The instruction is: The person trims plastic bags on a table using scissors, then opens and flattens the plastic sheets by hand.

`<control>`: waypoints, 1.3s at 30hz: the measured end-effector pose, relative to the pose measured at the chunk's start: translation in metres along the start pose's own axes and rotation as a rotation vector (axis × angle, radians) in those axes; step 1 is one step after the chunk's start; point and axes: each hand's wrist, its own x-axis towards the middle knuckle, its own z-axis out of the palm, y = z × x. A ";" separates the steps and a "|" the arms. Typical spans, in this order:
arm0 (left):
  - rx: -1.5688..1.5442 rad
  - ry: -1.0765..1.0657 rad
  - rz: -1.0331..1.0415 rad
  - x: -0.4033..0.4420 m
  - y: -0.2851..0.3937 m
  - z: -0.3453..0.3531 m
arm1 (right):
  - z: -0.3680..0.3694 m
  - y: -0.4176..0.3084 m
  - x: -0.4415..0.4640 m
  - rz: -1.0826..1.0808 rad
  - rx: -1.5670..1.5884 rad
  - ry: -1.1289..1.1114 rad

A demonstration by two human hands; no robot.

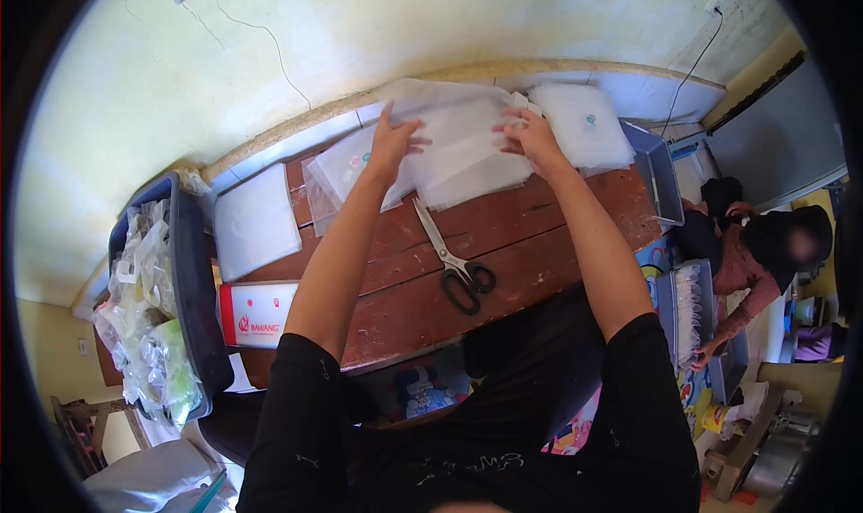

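Note:
My left hand [396, 146] is over the left edge of a stack of clear plastic bags [467, 167], its fingers spread apart. On the other side, my right hand [529, 139] is also open, with fingers apart over the right edge of the stack. A loose, filmy plastic sheet [431, 93] lies rumpled at the back of this stack, between and behind both hands. Black-handled scissors [454, 259] lie on the brown wooden table [530, 230], blades toward the stack. More clear bags [342, 164] with small printed marks sit partly behind my left hand.
A thick pile of bags [589, 126] is at the back right, beside a grey tray [656, 167]. At left are flat plastic sheets [256, 221], a red-and-white pack [259, 313] and a dark crate [193, 333] of plastic. Another person [755, 261] sits at the right.

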 end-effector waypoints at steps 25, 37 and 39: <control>1.047 0.063 0.458 -0.014 -0.044 -0.002 | -0.030 0.052 0.017 0.226 -0.233 0.328; 1.527 -0.123 0.419 -0.050 -0.056 -0.051 | -0.021 0.061 0.011 0.225 -0.078 0.363; 1.560 -0.140 0.432 -0.053 -0.054 -0.059 | -0.020 0.068 0.012 0.186 -0.021 0.369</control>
